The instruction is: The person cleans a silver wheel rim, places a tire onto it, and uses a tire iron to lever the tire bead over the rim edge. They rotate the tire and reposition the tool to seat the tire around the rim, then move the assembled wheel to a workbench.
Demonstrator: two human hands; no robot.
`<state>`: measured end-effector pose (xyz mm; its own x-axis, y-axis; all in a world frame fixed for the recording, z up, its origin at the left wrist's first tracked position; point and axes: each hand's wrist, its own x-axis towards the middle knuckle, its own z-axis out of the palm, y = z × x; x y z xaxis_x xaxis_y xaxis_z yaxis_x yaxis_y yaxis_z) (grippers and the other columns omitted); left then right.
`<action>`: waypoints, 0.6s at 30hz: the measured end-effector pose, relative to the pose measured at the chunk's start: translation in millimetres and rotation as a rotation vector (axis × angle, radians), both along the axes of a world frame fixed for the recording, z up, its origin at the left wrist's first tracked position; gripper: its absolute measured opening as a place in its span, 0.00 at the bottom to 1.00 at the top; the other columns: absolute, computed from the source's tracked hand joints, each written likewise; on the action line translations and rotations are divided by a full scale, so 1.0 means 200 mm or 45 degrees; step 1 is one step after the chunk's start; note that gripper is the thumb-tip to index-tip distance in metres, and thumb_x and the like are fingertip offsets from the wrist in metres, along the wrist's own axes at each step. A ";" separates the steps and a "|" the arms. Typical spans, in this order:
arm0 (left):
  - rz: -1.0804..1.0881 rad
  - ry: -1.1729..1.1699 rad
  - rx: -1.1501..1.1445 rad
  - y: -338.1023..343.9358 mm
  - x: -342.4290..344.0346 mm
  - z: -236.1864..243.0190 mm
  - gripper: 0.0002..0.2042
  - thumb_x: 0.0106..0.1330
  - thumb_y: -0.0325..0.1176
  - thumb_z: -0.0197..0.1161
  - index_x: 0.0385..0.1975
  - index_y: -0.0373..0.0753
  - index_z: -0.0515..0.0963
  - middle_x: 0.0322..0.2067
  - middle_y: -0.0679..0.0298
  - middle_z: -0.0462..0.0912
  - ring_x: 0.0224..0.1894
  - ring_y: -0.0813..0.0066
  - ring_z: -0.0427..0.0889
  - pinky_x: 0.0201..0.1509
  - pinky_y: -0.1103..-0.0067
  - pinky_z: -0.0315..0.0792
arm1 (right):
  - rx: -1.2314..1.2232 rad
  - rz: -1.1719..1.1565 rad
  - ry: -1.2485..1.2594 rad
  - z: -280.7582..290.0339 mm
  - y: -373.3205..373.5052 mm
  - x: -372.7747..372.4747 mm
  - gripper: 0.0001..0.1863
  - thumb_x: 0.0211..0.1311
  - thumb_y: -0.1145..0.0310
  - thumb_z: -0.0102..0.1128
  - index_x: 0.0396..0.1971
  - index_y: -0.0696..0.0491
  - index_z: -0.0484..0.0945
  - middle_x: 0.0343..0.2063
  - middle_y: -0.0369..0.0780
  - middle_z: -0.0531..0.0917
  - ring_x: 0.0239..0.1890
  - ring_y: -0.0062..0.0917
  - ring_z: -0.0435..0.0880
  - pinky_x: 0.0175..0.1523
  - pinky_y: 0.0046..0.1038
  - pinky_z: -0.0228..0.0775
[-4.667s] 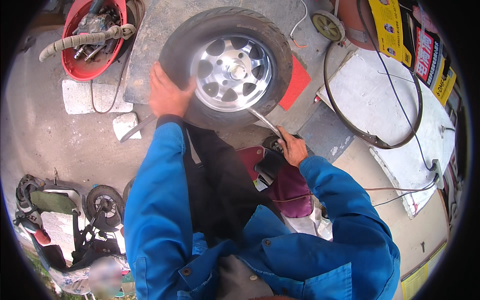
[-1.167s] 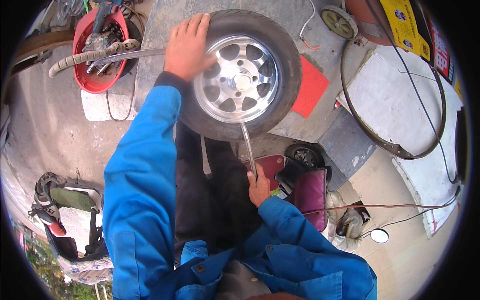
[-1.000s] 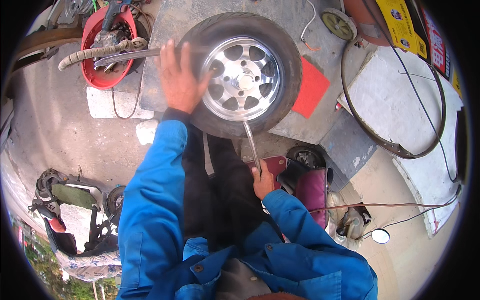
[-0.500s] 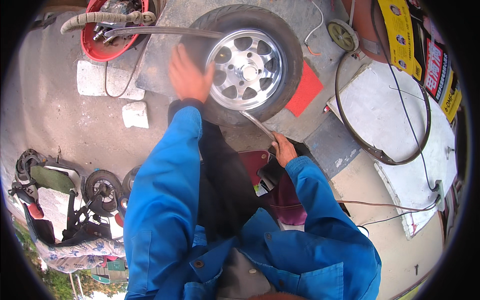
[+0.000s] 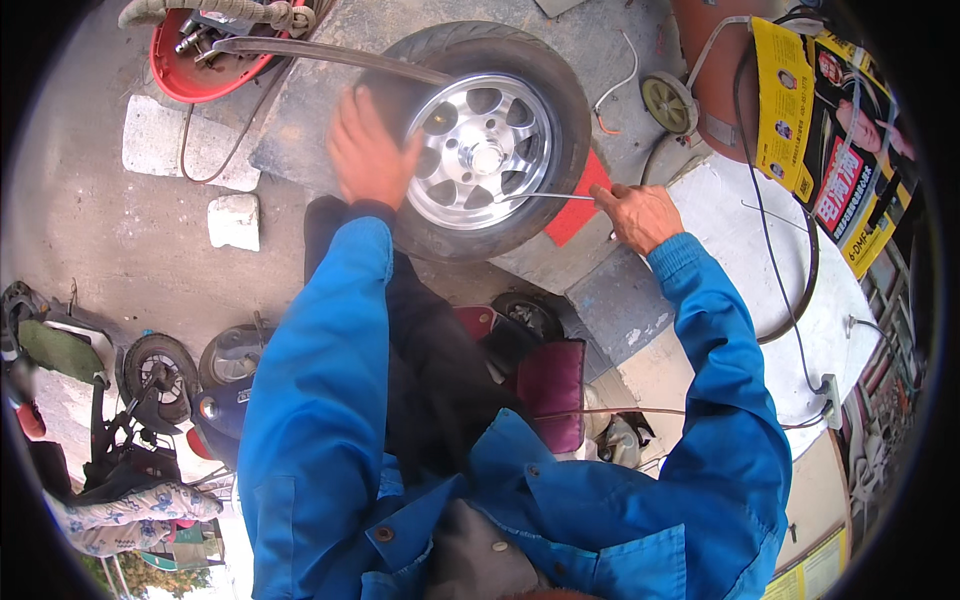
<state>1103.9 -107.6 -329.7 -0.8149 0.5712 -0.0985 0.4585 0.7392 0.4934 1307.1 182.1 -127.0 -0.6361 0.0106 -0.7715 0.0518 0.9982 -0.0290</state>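
Concrete floor (image 5: 90, 220), blue scooter (image 5: 222, 420) stood at eight o'clock, red basin (image 5: 210, 92) sat at ten! Over the grey slab (image 5: 285, 145), the left grip (image 5: 372, 155) spread flat, empty, at nine o'clock on the wheel (image 5: 487, 158), which lay at twelve. The right grip (image 5: 642, 217), at two, was wrapped round a thin rod (image 5: 552, 196); a white board (image 5: 845, 295) filled three.

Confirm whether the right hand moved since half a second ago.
Yes, up and rightward in the view: judged against the red mat, the right hand went from below it to beside its right edge.
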 end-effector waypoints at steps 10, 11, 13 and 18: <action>0.009 0.021 -0.019 -0.01 0.00 -0.04 0.52 0.60 0.55 0.79 0.79 0.34 0.60 0.77 0.47 0.65 0.75 0.45 0.67 0.77 0.53 0.65 | -0.242 0.862 -0.457 -0.35 -0.28 -0.90 0.08 0.69 0.65 0.64 0.37 0.46 0.91 0.37 0.40 0.93 0.43 0.36 0.94 0.48 0.38 0.86; 0.001 0.017 -0.022 -0.01 0.00 -0.04 0.52 0.60 0.55 0.79 0.79 0.34 0.60 0.76 0.47 0.65 0.75 0.45 0.67 0.77 0.53 0.65 | -0.255 0.870 -0.483 -0.35 -0.32 -0.95 0.08 0.69 0.65 0.64 0.38 0.46 0.91 0.38 0.40 0.93 0.44 0.36 0.94 0.48 0.38 0.86; -0.006 0.009 -0.020 -0.01 0.00 -0.03 0.52 0.60 0.55 0.80 0.79 0.34 0.60 0.76 0.48 0.65 0.75 0.46 0.68 0.77 0.53 0.65 | -0.267 0.886 -0.541 -0.37 -0.37 -0.98 0.08 0.71 0.65 0.64 0.40 0.46 0.92 0.40 0.40 0.93 0.46 0.35 0.94 0.50 0.38 0.86; 0.009 0.015 -0.012 -0.01 0.00 -0.03 0.52 0.60 0.55 0.80 0.79 0.34 0.60 0.77 0.48 0.65 0.75 0.46 0.68 0.76 0.53 0.65 | -0.269 0.794 -0.615 -0.39 -0.36 -0.97 0.09 0.69 0.67 0.66 0.45 0.47 0.92 0.43 0.40 0.93 0.50 0.36 0.94 0.53 0.38 0.85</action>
<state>1104.5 -109.0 -335.5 -0.8200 0.5646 -0.0937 0.4592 0.7468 0.4810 1112.4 110.6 -204.3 -0.0735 -0.4118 -0.9083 -0.4563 0.8237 -0.3365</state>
